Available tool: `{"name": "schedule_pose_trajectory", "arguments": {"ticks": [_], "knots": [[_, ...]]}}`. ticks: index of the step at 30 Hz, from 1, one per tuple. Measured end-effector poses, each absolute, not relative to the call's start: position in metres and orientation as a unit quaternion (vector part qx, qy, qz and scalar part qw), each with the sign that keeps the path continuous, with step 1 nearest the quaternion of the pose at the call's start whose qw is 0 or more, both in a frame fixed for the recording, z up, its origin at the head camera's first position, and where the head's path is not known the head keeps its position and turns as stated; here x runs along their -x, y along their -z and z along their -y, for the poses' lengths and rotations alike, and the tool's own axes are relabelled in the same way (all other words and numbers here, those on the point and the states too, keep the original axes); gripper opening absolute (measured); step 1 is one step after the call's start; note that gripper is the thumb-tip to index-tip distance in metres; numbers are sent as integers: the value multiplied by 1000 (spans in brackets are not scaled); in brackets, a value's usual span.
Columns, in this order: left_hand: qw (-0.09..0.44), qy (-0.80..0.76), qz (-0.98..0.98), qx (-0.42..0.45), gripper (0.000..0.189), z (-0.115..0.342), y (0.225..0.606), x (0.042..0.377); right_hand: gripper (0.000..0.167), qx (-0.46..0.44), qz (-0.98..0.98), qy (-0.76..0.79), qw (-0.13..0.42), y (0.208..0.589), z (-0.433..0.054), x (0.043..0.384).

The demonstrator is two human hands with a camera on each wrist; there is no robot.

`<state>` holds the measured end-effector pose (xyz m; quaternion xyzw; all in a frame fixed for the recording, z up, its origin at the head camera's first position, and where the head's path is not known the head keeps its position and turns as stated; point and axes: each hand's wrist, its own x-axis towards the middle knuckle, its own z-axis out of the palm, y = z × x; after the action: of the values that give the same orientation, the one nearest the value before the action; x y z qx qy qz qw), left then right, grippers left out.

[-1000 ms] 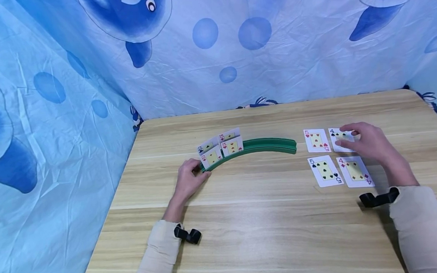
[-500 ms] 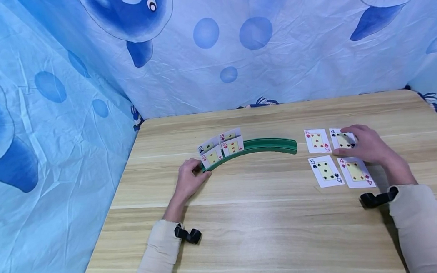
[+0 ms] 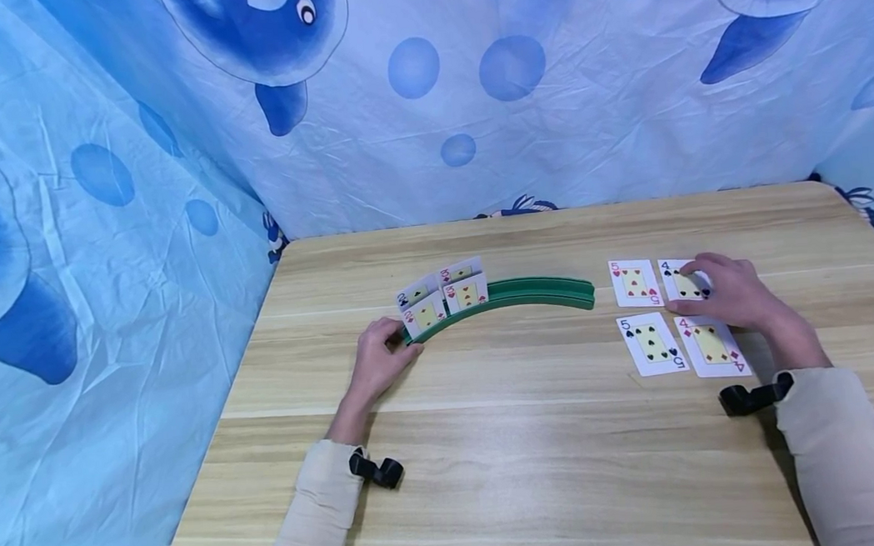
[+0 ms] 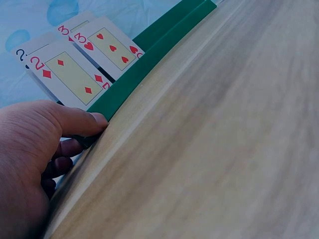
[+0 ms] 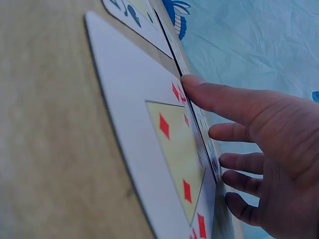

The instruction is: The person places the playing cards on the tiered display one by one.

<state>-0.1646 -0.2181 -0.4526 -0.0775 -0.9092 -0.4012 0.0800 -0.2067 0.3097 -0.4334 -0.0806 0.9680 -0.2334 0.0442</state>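
Note:
My left hand (image 3: 382, 360) pinches the left end of a curved green card holder (image 3: 539, 288), thumb on its front edge. In its slots stand a two of diamonds (image 4: 70, 82) and a three of hearts (image 4: 110, 47). Behind these, a black two (image 3: 417, 291) and a red three (image 3: 461, 268) are partly covered. Over on the right, my right hand (image 3: 734, 292) touches a four of spades (image 3: 676, 282) lying face up, thumb by its near edge and index finger over its face. The other fingers spread loosely in the right wrist view.
Beside that card lie a five of hearts (image 3: 633, 283), a five of spades (image 3: 652, 343) and a four of diamonds (image 3: 712, 345), all face up. The wooden table (image 3: 523, 451) ends against a blue printed sheet (image 3: 371, 177) at the back and left.
My right thumb has come down to the near edge of the four of spades, and the index finger has drawn back across its face. The left hand and card holder have stayed put.

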Motion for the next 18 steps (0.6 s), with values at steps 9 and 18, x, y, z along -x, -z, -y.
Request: {"name": "schedule_pose_trajectory", "arguments": {"ticks": [9,18], "knots": [[78,405,908,74,36,217,451,164,71,59,-968,234,72,428,-309,211],[75,406,908,70,37,217,452,164,86,12,-964,241,111,420,-307,218]]}}
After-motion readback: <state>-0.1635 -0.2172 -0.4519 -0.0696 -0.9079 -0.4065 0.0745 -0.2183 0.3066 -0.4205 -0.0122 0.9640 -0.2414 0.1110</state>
